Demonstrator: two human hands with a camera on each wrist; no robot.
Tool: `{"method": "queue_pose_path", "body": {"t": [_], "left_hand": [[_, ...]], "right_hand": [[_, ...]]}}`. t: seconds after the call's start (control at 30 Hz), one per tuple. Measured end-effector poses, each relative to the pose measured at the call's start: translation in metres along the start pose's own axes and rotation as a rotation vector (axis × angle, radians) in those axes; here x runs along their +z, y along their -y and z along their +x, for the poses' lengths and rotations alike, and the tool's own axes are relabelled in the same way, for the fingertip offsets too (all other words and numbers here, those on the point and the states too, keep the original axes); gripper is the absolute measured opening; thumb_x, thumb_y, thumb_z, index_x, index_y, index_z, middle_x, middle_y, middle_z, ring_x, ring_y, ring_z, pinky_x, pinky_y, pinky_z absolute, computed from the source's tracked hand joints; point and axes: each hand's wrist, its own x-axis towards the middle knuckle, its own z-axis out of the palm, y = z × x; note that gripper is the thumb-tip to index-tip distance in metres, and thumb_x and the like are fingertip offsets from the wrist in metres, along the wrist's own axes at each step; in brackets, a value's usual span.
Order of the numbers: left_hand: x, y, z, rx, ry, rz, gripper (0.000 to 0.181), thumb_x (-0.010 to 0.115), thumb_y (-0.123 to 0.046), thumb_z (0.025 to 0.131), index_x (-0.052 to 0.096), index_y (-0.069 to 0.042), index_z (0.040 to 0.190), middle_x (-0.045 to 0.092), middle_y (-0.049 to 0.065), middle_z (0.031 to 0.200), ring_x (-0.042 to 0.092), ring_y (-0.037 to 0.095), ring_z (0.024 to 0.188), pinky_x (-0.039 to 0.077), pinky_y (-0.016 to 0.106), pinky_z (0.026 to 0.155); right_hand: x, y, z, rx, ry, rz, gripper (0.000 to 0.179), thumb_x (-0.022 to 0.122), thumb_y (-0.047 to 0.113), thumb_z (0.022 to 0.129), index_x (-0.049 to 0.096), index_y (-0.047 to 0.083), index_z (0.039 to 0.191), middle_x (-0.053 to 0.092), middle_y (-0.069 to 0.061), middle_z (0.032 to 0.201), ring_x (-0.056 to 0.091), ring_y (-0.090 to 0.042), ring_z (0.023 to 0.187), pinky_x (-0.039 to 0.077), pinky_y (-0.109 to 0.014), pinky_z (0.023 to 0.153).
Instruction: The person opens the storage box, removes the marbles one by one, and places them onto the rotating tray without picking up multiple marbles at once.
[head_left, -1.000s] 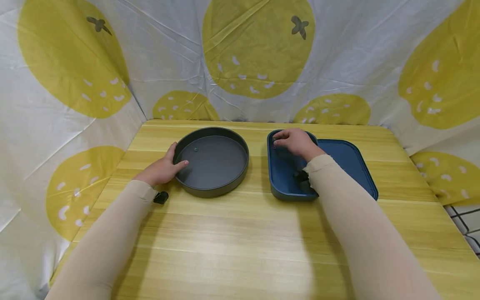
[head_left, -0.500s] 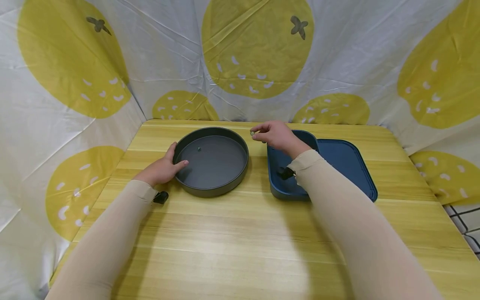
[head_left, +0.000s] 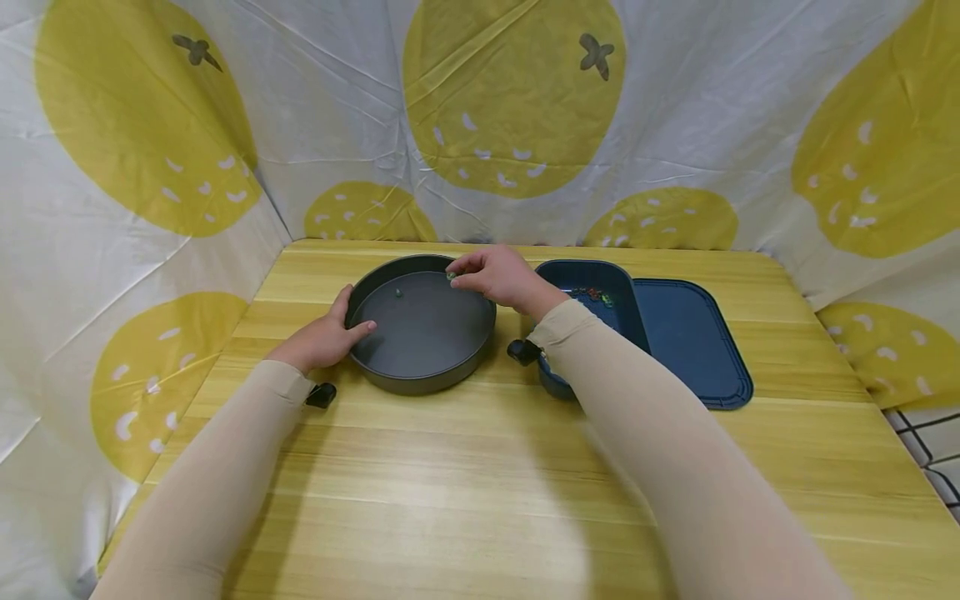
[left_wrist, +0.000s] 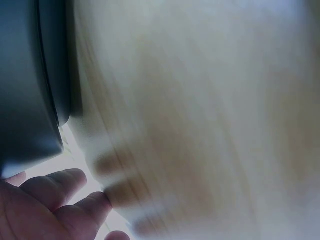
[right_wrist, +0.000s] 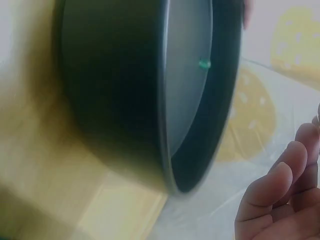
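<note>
In the head view my left hand (head_left: 322, 340) holds the left side of a round dark grey pan (head_left: 423, 383), thumb over the rim and fingers outside. A small green marble (head_left: 399, 292) lies on the pan's floor; in the right wrist view that marble (right_wrist: 204, 64) shows blurred. Above the pan's back right rim, my right hand (head_left: 501, 277) pinches another small green marble (head_left: 451, 275) between thumb and fingertips. To the right stands a deep blue rectangular box (head_left: 633, 310), where several small red, green and yellowish pieces (head_left: 592, 295) lie near the back. My right forearm hides part of it.
A flat blue lid (head_left: 693, 342) lies against the box's right side. The wooden table (head_left: 420, 500) ends at a white curtain (head_left: 322, 100) with yellow fruit prints, which encloses the back and sides.
My right hand has lifted a marble out of the blue box and carried it left to the pan. The marble in the pan has shifted slightly right. My left hand stays put.
</note>
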Motion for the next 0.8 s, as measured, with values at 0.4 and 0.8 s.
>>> {"method": "queue_pose_path", "body": {"t": [0.4,0.8], "left_hand": [[0.0,0.0,0.0,-0.008,0.008,-0.009,0.101,0.043,-0.063,0.107,-0.024,-0.016,0.166,0.02,0.036,0.169,0.036,0.054,0.151,0.03,0.065,0.123],[-0.001,-0.002,-0.001,-0.014,0.014,-0.013,0.101,0.044,-0.063,0.108,-0.024,-0.017,0.166,0.019,0.036,0.169,0.034,0.054,0.152,0.029,0.066,0.123]], "right_hand": [[0.024,0.011,0.006,-0.024,0.053,-0.024,0.034,0.075,0.023,0.1,0.075,0.013,0.132,0.077,-0.004,0.124,0.068,-0.022,0.114,0.055,-0.038,0.098],[0.027,0.011,0.005,-0.006,0.05,-0.04,0.033,0.075,0.025,0.1,0.076,0.018,0.133,0.076,-0.001,0.127,0.067,-0.02,0.112,0.054,-0.034,0.093]]}}
